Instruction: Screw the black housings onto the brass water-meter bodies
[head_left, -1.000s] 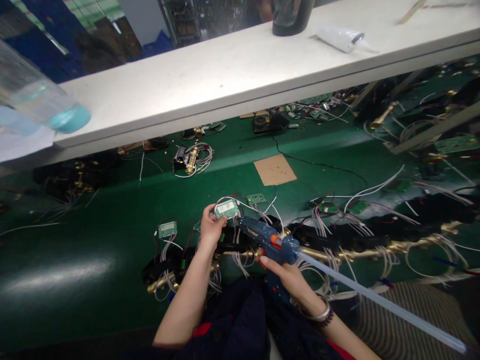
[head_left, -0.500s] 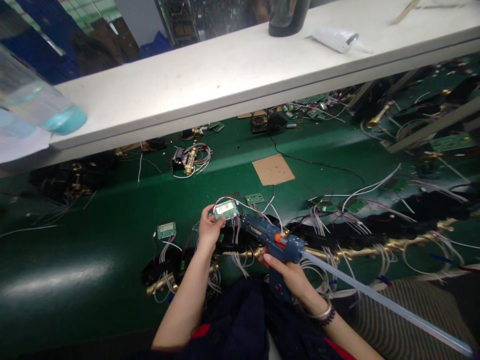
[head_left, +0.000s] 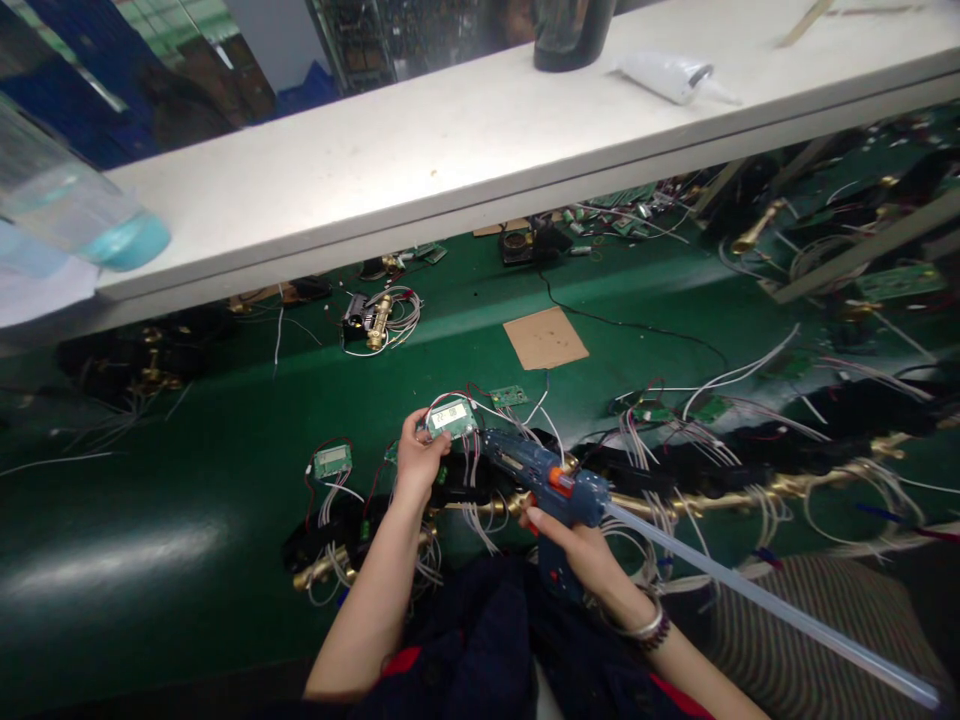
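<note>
Between thumb and fingers, my left hand (head_left: 421,452) grips a green circuit board (head_left: 459,423) by its left end. The board's small display (head_left: 449,413) shows digits, and wires run down from its lower edge. My right hand (head_left: 571,545) is wrapped round the handle of a dark blue hot glue gun (head_left: 536,470). A long translucent glue stick (head_left: 765,598) sticks out of its back toward the lower right. The gun's nozzle points left, close to the board's right edge; whether it touches cannot be told. Beneath lie brass fittings with black housings.
A row of brass-and-black assemblies (head_left: 720,490) with wires stretches right. Another wired display board (head_left: 332,460) lies left of my hands. Beyond them is a cardboard square (head_left: 546,338). A white shelf (head_left: 337,190) crosses above, bearing a bottle (head_left: 112,225), a dark container (head_left: 571,40) and a white tube (head_left: 664,78).
Both hands, the board and the glue gun keep practically the same positions. The whole view has shifted very slightly.
</note>
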